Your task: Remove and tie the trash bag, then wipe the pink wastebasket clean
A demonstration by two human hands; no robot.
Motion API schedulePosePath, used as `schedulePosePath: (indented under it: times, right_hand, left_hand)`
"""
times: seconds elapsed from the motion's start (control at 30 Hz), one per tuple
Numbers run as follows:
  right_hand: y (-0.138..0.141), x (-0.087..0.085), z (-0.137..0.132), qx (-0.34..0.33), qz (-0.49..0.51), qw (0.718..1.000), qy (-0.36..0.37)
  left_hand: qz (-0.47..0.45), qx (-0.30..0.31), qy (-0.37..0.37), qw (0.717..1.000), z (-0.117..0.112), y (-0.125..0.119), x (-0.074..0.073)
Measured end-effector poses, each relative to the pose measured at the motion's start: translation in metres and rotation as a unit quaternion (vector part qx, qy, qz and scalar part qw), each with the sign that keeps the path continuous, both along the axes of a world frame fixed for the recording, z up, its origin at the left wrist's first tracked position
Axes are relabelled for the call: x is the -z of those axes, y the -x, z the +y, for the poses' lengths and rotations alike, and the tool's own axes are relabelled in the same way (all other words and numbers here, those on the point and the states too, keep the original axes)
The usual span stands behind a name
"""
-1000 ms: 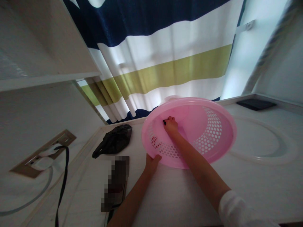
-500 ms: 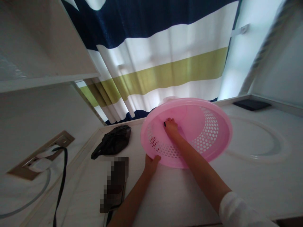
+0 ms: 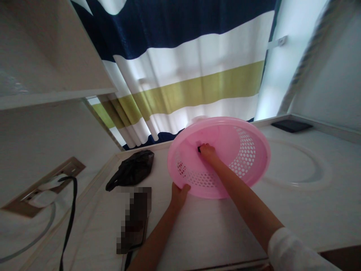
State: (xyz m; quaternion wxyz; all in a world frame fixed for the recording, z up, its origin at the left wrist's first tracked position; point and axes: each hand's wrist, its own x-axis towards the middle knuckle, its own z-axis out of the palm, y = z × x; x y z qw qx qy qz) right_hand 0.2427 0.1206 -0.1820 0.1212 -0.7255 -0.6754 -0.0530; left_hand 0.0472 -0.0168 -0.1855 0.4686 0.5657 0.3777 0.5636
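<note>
A pink plastic basket [image 3: 220, 130] with round holes in its wall is tilted toward me above the white tabletop. My left hand [image 3: 179, 194] is closed on its near left rim, the thumb over the edge. Inside the basket is my right hand [image 3: 208, 152], its fingers closed around a small black object [image 3: 199, 149] against the pink surface. Only an end of that black object shows, so its kind is unclear.
A knotted black plastic bag [image 3: 134, 169] and a pixelated dark item [image 3: 137, 216] lie left of the basket. To the right are a pale round rim [image 3: 307, 184] and a flat black object [image 3: 291, 125]. Cords hang from a wall socket [image 3: 42, 188]; a striped curtain [image 3: 183, 88] hangs behind.
My right hand has shifted slightly right inside the basket, and more of the small black object shows. My left hand keeps its hold on the rim. The view has turned a little.
</note>
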Motion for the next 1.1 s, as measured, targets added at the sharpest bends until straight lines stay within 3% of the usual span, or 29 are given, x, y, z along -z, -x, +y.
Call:
schedulePosePath:
  times: [0.43, 0.63, 0.83, 1.1]
  right_hand:
    - [-0.016, -0.003, -0.002, 0.028, -0.088, 0.996, -0.01]
    - [-0.026, -0.007, -0.004, 0.045, -0.142, 0.988, -0.047]
    - [-0.051, -0.027, -0.002, 0.027, -0.2, 0.975, -0.088]
    - [-0.073, -0.068, 0.004, -0.072, -0.229, 0.961, -0.14]
  left_hand:
    - [0.021, 0.014, -0.024, 0.999, -0.002, -0.002, -0.005]
    - [0.014, 0.024, -0.022, 0.999, -0.003, -0.003, -0.007]
    - [0.022, 0.035, -0.035, 0.999, -0.007, -0.005, -0.018]
    - [0.048, 0.034, -0.02, 0.998, -0.003, -0.002, -0.02]
